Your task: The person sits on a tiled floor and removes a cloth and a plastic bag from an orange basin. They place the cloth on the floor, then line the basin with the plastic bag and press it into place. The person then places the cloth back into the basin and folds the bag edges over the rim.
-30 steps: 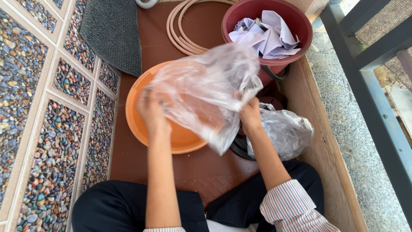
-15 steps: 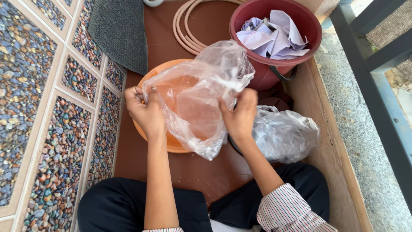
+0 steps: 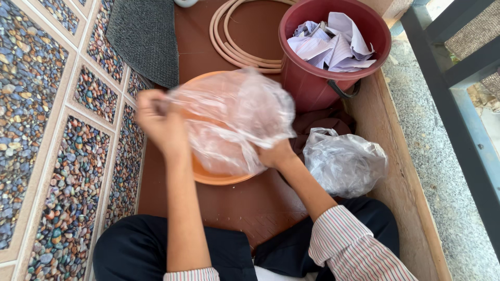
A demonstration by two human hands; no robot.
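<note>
Both hands [image 3: 156, 122] have bunched one clear bag [image 3: 234, 117] tighter

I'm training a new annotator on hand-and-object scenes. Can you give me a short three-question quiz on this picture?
1. True or false: both hands grip the clear plastic bag.
2. What fills the maroon bucket? A) water B) crumpled paper C) pebbles
3. What lies directly under the held bag?

Key:
1. True: left hand and right hand hold it.
2. B, crumpled paper.
3. The orange basin.
</note>
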